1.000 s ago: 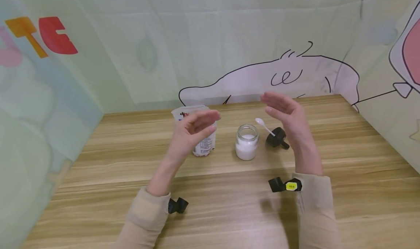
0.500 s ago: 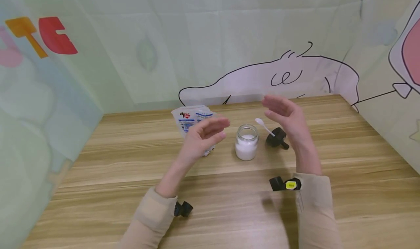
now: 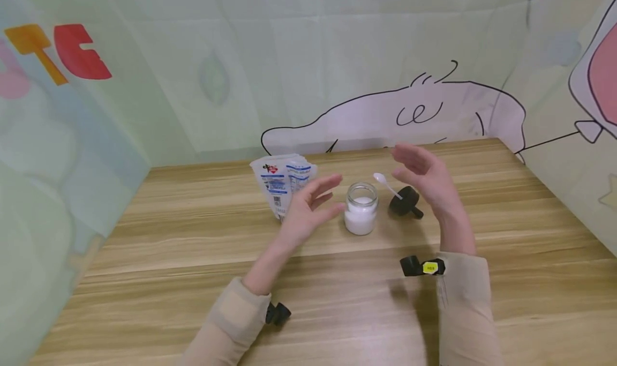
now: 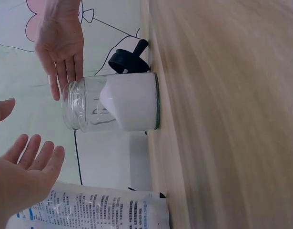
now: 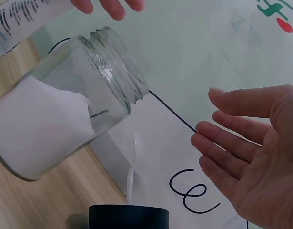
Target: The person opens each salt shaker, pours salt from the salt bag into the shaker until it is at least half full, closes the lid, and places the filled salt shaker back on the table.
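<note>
A glass jar (image 3: 360,218) part-filled with white powder stands upright and uncovered on the wooden table. Just left of it is my left hand (image 3: 307,214), its fingers relaxed and holding nothing; the left wrist view shows a gap between fingers and jar (image 4: 132,102). My right hand (image 3: 429,181) hovers above and right of the jar, also holding nothing, its fingers loosely extended in the right wrist view. Below it lies a black lid (image 3: 405,201) with a stub handle, and a white spoon (image 3: 381,178) sticks up from it. Both hands are apart from the jar (image 5: 46,126).
A white printed pouch (image 3: 276,186) stands behind my left hand, partly covered by it. A printed fabric backdrop (image 3: 308,71) rises along the table's back edge and both sides. The wooden table (image 3: 168,237) extends around the things.
My left hand has moved right, away from the front of the pouch and closer to the jar. My right hand has shifted slightly lower and right. Jar, lid and spoon stay put.
</note>
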Tool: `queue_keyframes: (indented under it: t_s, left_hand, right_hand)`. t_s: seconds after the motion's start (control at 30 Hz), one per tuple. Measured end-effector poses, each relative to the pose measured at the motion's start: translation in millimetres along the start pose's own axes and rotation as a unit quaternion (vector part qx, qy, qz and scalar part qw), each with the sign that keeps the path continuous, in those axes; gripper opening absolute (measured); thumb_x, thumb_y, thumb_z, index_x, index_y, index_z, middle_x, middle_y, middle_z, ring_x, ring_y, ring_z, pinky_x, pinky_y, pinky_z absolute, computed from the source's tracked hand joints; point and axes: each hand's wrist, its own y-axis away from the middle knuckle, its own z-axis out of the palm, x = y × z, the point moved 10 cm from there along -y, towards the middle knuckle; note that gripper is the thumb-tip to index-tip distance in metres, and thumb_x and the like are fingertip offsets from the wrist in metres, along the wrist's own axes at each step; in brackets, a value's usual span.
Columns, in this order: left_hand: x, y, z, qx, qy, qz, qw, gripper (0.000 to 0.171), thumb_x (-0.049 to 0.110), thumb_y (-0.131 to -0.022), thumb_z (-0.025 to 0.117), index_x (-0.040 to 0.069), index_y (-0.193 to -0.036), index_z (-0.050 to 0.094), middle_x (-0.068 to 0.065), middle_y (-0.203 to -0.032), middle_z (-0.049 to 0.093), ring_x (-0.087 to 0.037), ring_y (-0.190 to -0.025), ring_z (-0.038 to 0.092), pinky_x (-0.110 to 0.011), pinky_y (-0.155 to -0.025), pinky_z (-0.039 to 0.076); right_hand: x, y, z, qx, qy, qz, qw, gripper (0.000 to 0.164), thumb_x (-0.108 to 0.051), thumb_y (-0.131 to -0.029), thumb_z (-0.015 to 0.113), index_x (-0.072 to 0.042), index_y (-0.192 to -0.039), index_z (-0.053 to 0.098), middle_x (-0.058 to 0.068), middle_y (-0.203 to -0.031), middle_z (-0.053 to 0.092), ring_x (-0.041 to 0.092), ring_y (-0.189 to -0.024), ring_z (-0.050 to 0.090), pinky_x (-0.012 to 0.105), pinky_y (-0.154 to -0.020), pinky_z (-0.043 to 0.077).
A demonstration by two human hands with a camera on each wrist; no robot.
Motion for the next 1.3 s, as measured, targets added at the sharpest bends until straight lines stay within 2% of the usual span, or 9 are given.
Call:
queue_keyframes:
  t_s: [0.17, 0.43, 0.7, 0.87, 1.17, 1.3]
  left_hand:
    - [-7.0, -1.3, 7.4, -0.009, -0.006, -0.008, 0.9999, 0.058, 0.003, -0.083, 0.071, 0.005, -0.137, 0.049, -0.009, -0.142, 0.053, -0.021, -0.135, 0.046, -0.035, -0.113, 0.036]
    - [-15.6, -0.5, 10.9, -0.011, -0.012, -0.027, 0.9995, 0.065, 0.001, -0.081, 0.072, 0.006, -0.140, 0.045, -0.011, -0.146, 0.048, -0.023, -0.139, 0.041, -0.038, -0.115, 0.033]
    - [-25.4, -3.6, 11.8, -0.006, -0.048, -0.050, 0.9976, 0.068, 0.005, -0.081, 0.074, 0.009, -0.142, 0.044, -0.006, -0.148, 0.046, -0.022, -0.140, 0.040, -0.040, -0.114, 0.034]
    - [-31.1, -6.2, 13.8, -0.011, -0.067, -0.081, 0.9944, 0.072, 0.009, -0.080, 0.076, 0.012, -0.143, 0.042, -0.004, -0.150, 0.044, -0.021, -0.141, 0.037, -0.040, -0.114, 0.034]
    - [-41.5, -10.1, 22.3, -0.023, -0.048, -0.132, 0.9899, 0.076, 0.011, -0.080, 0.076, 0.013, -0.146, 0.037, -0.004, -0.153, 0.040, -0.021, -0.143, 0.035, -0.041, -0.116, 0.031]
    - [-45.4, -13.1, 23.9, -0.021, -0.047, -0.142, 0.9885, 0.079, 0.011, -0.079, 0.076, 0.014, -0.147, 0.036, -0.005, -0.153, 0.040, -0.022, -0.142, 0.036, -0.041, -0.116, 0.031]
  right_hand:
    - [7.9, 0.2, -0.1, -0.017, 0.049, 0.009, 0.999, 0.058, -0.013, -0.090, 0.065, -0.006, -0.142, 0.043, 0.016, -0.146, 0.046, 0.031, -0.139, 0.039, 0.049, -0.117, 0.026]
    - [21.6, -1.4, 2.0, -0.043, 0.087, 0.028, 0.995, 0.062, -0.018, -0.090, 0.066, -0.007, -0.145, 0.040, 0.016, -0.149, 0.042, 0.034, -0.142, 0.034, 0.051, -0.118, 0.023]
    - [28.8, -1.8, 0.4, -0.058, 0.154, 0.043, 0.986, 0.064, -0.021, -0.090, 0.066, -0.005, -0.145, 0.038, 0.018, -0.150, 0.041, 0.039, -0.143, 0.029, 0.055, -0.116, 0.023]
    - [33.8, -0.2, 2.2, -0.079, 0.187, 0.054, 0.978, 0.066, -0.019, -0.090, 0.066, -0.004, -0.146, 0.036, 0.019, -0.151, 0.039, 0.041, -0.143, 0.027, 0.056, -0.116, 0.023]
    - [50.5, 2.9, 1.3, -0.108, 0.212, 0.088, 0.967, 0.071, -0.022, -0.089, 0.067, -0.002, -0.148, 0.032, 0.022, -0.151, 0.037, 0.044, -0.142, 0.027, 0.055, -0.116, 0.023]
    - [56.9, 3.3, -1.3, -0.119, 0.214, 0.089, 0.965, 0.073, -0.024, -0.088, 0.068, -0.002, -0.148, 0.032, 0.022, -0.151, 0.037, 0.044, -0.142, 0.026, 0.055, -0.116, 0.023]
